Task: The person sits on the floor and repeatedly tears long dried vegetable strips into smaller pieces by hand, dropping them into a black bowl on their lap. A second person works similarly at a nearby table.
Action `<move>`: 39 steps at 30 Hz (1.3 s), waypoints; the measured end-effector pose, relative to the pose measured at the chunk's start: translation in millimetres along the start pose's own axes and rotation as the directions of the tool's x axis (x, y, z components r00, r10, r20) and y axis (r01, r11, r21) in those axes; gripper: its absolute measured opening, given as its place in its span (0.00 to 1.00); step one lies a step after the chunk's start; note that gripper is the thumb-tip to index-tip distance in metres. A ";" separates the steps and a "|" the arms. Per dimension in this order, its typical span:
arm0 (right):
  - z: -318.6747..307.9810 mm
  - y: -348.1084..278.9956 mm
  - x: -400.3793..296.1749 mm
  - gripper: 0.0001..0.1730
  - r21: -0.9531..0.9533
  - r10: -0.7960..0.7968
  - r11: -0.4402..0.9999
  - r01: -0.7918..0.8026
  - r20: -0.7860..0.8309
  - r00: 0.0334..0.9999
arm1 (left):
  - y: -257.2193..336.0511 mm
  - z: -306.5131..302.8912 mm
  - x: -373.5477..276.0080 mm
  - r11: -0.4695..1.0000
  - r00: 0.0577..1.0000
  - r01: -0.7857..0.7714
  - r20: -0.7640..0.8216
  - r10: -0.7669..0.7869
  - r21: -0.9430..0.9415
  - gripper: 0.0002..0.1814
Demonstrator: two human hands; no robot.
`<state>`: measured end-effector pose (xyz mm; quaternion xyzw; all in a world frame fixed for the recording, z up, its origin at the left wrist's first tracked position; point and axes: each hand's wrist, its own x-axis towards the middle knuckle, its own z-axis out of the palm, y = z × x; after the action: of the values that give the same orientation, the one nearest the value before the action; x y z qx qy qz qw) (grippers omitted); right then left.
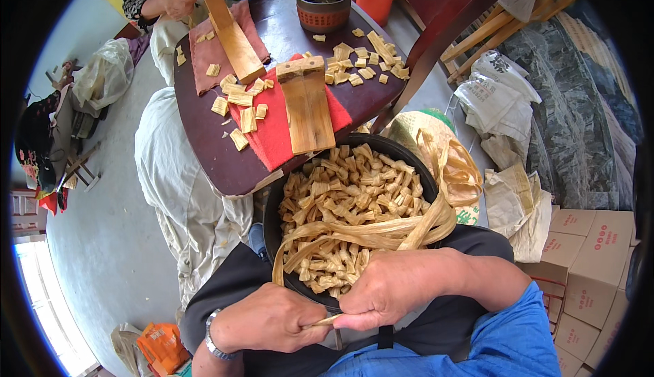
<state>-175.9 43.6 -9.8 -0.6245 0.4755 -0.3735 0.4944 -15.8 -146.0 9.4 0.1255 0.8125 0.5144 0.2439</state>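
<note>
My left hand (pixel 271 318), with a metal-banded wristwatch (pixel 214 336), pinches one end of a narrow tan strip (pixel 323 322) that looks like bean curd skin. My right hand (pixel 403 287) grips the same strip close by, thumb and fingers closed. Both hands are above my lap at the near rim of a black round tub (pixel 272 208). Small knotted pieces (pixel 352 182) of the same tan material fill the tub. Long loose strips (pixel 357 234) lie across them, running from near my left hand to the tub's right side.
A dark red table (pixel 204 147) holds wooden angled blocks (pixel 309 106) (pixel 235 44), red cloth (pixel 260 136), cut pieces (pixel 248 119) and a brown pot (pixel 323 6). Another person's hands (pixel 179 2) work across it. More strips (pixel 460 172) hang over a sack. Cartons (pixel 582 295) stand at right.
</note>
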 end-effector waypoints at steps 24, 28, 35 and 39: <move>-106.9 66.2 35.1 0.06 -0.706 -0.402 0.591 -0.391 -0.678 0.616 | -46.6 -83.1 97.8 0.991 0.436 0.125 -0.900 -0.019 0.040 0.07; -101.3 72.2 33.9 0.06 -0.581 -0.106 0.577 -0.574 -0.750 0.652 | -57.6 -73.0 105.1 0.932 0.461 0.316 -0.887 0.012 0.177 0.07; -92.6 64.4 22.9 0.05 -0.628 -0.180 0.627 -0.461 -0.693 0.699 | -44.9 -61.8 82.1 0.948 0.495 0.317 -0.853 -0.166 0.000 0.09; -86.4 49.0 23.8 0.08 -0.678 -0.363 0.694 -0.243 -0.620 0.696 | -46.1 -64.3 71.8 0.942 0.447 0.233 -0.834 -0.324 -0.241 0.16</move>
<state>-261.4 -4.9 -37.5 -0.5857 0.7118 -0.3866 -0.0292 -108.4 -183.4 -28.5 -0.2946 0.8091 0.4967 -0.1087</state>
